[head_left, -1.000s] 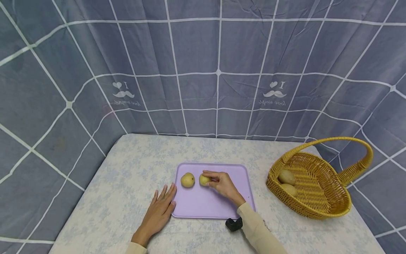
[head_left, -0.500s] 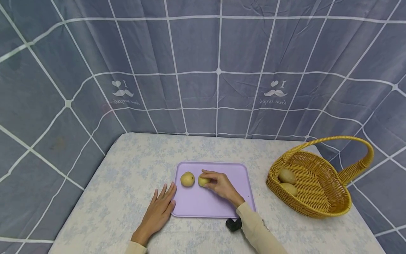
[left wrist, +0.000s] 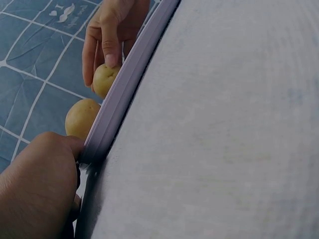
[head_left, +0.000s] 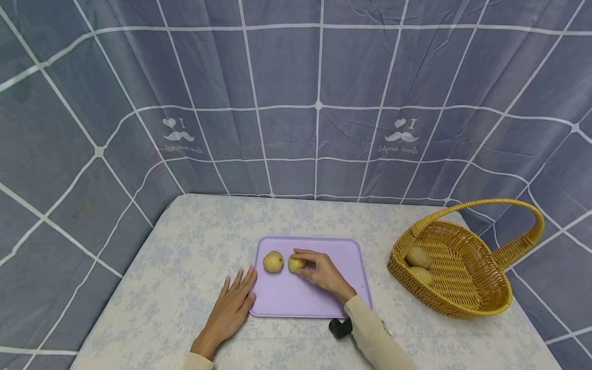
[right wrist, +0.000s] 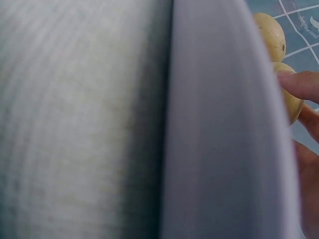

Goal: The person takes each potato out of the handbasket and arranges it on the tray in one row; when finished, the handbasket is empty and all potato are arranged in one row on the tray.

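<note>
A lilac tray (head_left: 307, 298) lies on the table with two yellowish potatoes on it. My right hand (head_left: 324, 272) pinches the right-hand potato (head_left: 296, 264) between thumb and fingers, low over the tray or on it. In the left wrist view, the thumb presses this potato (left wrist: 105, 79) near its top. Just to its left sits the other potato (head_left: 273, 261), with a small dark spot on its skin. My left hand (head_left: 233, 308) rests flat beside the tray's left edge, its fingers straight and fingertips touching the rim. In the right wrist view, the tray wall hides part of both potatoes.
A yellow wicker basket (head_left: 455, 277) with a tall handle stands to the right, two more potatoes (head_left: 418, 257) at its left side. A black object (head_left: 340, 328) is by my right sleeve, near the tray's front edge. A gridded blue curtain (head_left: 287, 133) hangs behind the table.
My right hand has shifted slightly left with the potato, closer to the other one. The left hand and basket stay put.
</note>
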